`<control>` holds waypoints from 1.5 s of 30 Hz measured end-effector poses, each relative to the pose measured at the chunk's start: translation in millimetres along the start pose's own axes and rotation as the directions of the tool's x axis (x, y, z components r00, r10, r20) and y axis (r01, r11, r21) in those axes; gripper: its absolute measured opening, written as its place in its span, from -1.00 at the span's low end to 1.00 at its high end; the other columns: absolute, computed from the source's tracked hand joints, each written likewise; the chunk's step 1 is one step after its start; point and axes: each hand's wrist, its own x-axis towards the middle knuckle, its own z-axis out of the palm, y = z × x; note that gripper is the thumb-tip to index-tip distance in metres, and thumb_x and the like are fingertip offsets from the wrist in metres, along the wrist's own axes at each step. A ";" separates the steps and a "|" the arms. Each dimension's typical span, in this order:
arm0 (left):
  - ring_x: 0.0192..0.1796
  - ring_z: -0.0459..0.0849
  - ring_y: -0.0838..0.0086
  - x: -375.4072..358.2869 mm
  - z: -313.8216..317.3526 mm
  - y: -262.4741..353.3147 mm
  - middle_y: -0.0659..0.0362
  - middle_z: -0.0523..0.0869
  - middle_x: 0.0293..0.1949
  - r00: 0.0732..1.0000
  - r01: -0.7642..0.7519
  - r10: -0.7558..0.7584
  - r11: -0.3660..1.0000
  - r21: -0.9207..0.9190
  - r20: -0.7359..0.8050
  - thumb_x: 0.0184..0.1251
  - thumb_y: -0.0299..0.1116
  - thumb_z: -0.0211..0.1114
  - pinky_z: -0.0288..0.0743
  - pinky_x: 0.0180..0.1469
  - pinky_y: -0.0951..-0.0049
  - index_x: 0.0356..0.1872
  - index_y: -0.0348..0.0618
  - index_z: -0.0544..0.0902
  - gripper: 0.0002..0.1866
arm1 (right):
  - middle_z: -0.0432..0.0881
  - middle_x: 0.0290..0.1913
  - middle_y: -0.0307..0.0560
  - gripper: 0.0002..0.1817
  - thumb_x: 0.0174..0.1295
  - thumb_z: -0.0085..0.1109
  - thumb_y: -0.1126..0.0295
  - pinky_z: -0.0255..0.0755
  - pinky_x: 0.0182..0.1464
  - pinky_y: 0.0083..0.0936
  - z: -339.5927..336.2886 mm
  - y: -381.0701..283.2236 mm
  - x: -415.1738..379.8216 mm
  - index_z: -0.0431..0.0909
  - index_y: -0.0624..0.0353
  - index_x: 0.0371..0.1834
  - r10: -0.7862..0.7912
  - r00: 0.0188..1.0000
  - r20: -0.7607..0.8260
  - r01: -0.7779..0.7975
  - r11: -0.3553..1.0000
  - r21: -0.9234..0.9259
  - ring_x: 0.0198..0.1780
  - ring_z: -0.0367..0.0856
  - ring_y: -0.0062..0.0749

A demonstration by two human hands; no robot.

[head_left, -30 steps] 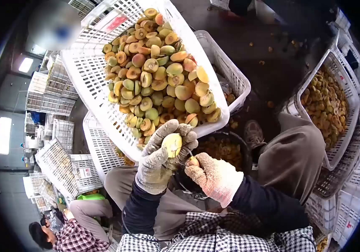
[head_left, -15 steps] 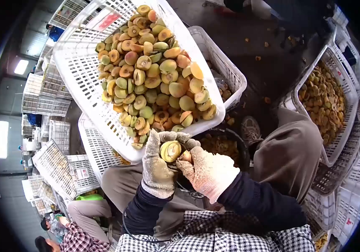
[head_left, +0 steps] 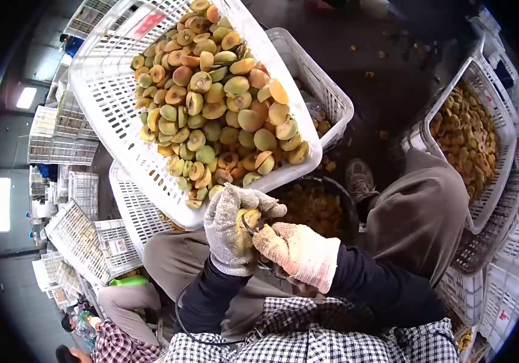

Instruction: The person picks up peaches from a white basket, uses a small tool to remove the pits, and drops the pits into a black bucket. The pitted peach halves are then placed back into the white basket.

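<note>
My left hand [head_left: 231, 228], in a pale dusty glove, is closed around a cut yellow fruit piece [head_left: 248, 219]. My right hand [head_left: 296, 249], gloved too, pinches a small dark curved tool [head_left: 251, 226] whose tip rests against the fruit. Just beyond both hands, a large white basket [head_left: 105, 81] stands tilted, heaped with halved green and orange fruit [head_left: 214, 109]. Below its near corner sits a dark bucket [head_left: 351, 213] holding orange fruit pieces [head_left: 315, 209], partly hidden by my right hand.
On the right is another white basket [head_left: 509, 158] of fruit pieces. A second basket [head_left: 335, 100] stands behind the large one. Stacked crates [head_left: 69, 136] line the left. A co-worker in a checked shirt [head_left: 117, 342] sits at lower left. Fruit scraps lie on the dark floor [head_left: 380, 91].
My left hand has turned and closed further over the fruit. My right hand has brought the dark tool onto it. The view has shifted slightly, moving the large basket up and left.
</note>
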 end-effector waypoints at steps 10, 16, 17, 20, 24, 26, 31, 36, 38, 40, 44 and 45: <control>-0.50 0.62 0.29 6.2 16.4 8.0 0.09 0.59 -0.58 0.948 0.297 -0.314 0.934 -0.200 -0.056 0.31 0.03 0.17 0.62 -0.30 0.18 -0.56 -0.15 0.53 -0.55 | 0.56 -0.52 -0.02 -0.46 0.33 -0.09 -0.09 0.45 -0.47 -0.46 -4.4 11.9 3.9 0.54 0.27 -0.26 0.021 1.000 -0.001 -0.021 0.994 -0.103 -0.53 0.56 -0.34; -0.51 0.63 0.27 2.6 14.4 0.3 0.07 0.59 -0.57 0.970 0.232 -0.225 0.970 0.069 -0.096 0.36 -0.05 0.15 0.60 -0.35 0.25 -0.53 -0.22 0.50 -0.58 | 0.62 -0.29 0.14 -0.55 0.39 -0.19 0.06 0.48 -0.15 -0.33 -8.2 4.8 3.8 0.55 0.24 -0.13 0.231 0.968 0.098 -0.225 0.972 -0.065 -0.20 0.59 0.02; -0.50 0.63 0.26 1.4 14.7 0.8 0.04 0.60 -0.56 0.973 0.218 -0.210 0.973 0.077 -0.099 0.38 -0.09 0.14 0.58 -0.36 0.27 -0.48 -0.24 0.50 -0.61 | 0.62 -0.29 0.14 -0.55 0.39 -0.19 0.06 0.48 -0.15 -0.33 -7.2 14.7 7.5 0.55 0.24 -0.13 0.233 0.968 0.096 -0.228 0.972 -0.060 -0.20 0.59 0.02; -0.50 0.63 0.27 3.8 11.1 -1.1 0.04 0.60 -0.54 0.979 0.194 -0.184 0.972 0.130 -0.084 0.38 -0.08 0.13 0.58 -0.36 0.28 -0.49 -0.23 0.50 -0.60 | 0.58 -0.24 0.13 -0.61 0.40 -0.25 0.13 0.48 -0.07 -0.32 0.2 -1.9 3.0 0.46 0.23 -0.15 0.139 0.988 -0.063 -0.152 0.847 -0.510 -0.15 0.57 -0.05; -0.49 0.62 0.28 4.3 11.7 -1.7 0.05 0.59 -0.54 0.980 0.198 -0.193 0.973 0.115 -0.055 0.39 -0.06 0.12 0.57 -0.36 0.27 -0.50 -0.23 0.49 -0.58 | 0.53 -0.56 -0.07 -0.54 0.37 -0.13 0.02 0.47 -0.58 -0.51 -14.2 -6.1 0.0 0.48 0.25 -0.32 0.184 0.971 0.151 -0.183 0.983 -0.023 -0.64 0.51 -0.39; -0.49 0.60 0.31 2.4 17.1 0.3 0.07 0.56 -0.55 0.979 0.204 -0.204 0.979 0.029 0.003 0.39 -0.05 0.11 0.60 -0.34 0.27 -0.51 -0.21 0.48 -0.58 | 0.38 -0.73 -0.24 -0.53 0.32 -0.01 -0.03 0.15 -0.87 -0.67 -19.3 -0.1 -7.2 0.46 0.20 -0.45 0.276 0.901 0.335 -0.401 0.824 0.400 -0.89 0.21 -0.62; -0.48 0.59 0.29 15.8 19.4 3.6 0.15 0.54 -0.60 0.907 0.417 -0.389 0.884 -0.211 0.163 0.38 0.00 0.09 0.61 -0.19 0.13 -0.59 -0.08 0.46 -0.57 | 0.32 -0.74 -0.32 -0.55 0.30 0.04 -0.02 0.06 -0.87 -0.73 -22.7 1.5 -8.3 0.44 0.19 -0.47 0.208 0.912 0.355 -0.390 0.714 0.582 -0.86 0.17 -0.68; -0.47 0.59 0.24 21.9 9.3 5.4 0.18 0.55 -0.61 0.884 0.452 -0.445 0.735 -0.506 0.143 0.39 -0.02 0.07 0.58 -0.16 0.06 -0.63 -0.03 0.44 -0.58 | 0.36 -0.66 -0.33 -0.52 0.28 -0.01 -0.10 0.18 -0.74 -0.66 -27.4 5.6 -4.3 0.47 0.15 -0.43 0.148 0.926 0.347 -0.243 0.938 0.247 -0.75 0.26 -0.69; -0.47 0.60 0.22 34.0 -14.8 6.5 0.15 0.58 -0.60 0.892 0.414 -0.427 0.635 -0.652 0.150 0.40 -0.05 0.07 0.57 -0.15 0.02 -0.64 -0.05 0.48 -0.57 | 0.47 -0.56 -0.22 -0.51 0.30 0.01 -0.08 0.30 -0.55 -0.56 -19.9 14.8 -1.5 0.50 0.21 -0.31 -0.063 0.974 0.216 0.074 0.996 -0.042 -0.60 0.42 -0.55; -0.44 0.62 0.21 37.4 -34.4 14.4 0.14 0.62 -0.57 0.956 0.275 -0.281 0.748 -0.604 0.087 0.39 -0.05 0.08 0.56 -0.15 0.00 -0.63 -0.07 0.52 -0.57 | 0.62 -0.33 0.13 -0.56 0.32 -0.02 0.03 0.44 -0.19 -0.31 -22.5 35.6 1.4 0.52 0.27 -0.18 -0.249 0.953 0.173 0.302 0.837 -0.456 -0.26 0.61 -0.03; -0.35 0.65 0.26 29.3 -94.5 75.4 0.09 0.64 -0.47 0.980 -0.153 0.130 0.976 -0.153 -0.154 0.41 -0.13 0.09 0.60 -0.15 0.15 -0.53 -0.13 0.52 -0.65 | 0.64 -0.26 0.18 -0.50 0.33 -0.13 -0.07 0.48 -0.17 -0.23 -35.8 42.6 -23.2 0.49 0.18 -0.13 0.036 0.999 -0.039 -0.053 0.773 -0.632 -0.18 0.61 0.08; -0.30 0.65 0.29 33.4 -123.7 92.3 0.05 0.63 -0.39 0.938 -0.267 0.264 0.964 0.018 -0.225 0.43 -0.19 0.06 0.61 -0.14 0.22 -0.45 -0.18 0.49 -0.69 | 0.64 -0.29 0.18 -0.51 0.34 -0.16 -0.07 0.48 -0.16 -0.21 -40.0 41.8 -29.7 0.50 0.17 -0.13 0.036 0.994 -0.101 -0.094 0.737 -0.669 -0.20 0.61 0.10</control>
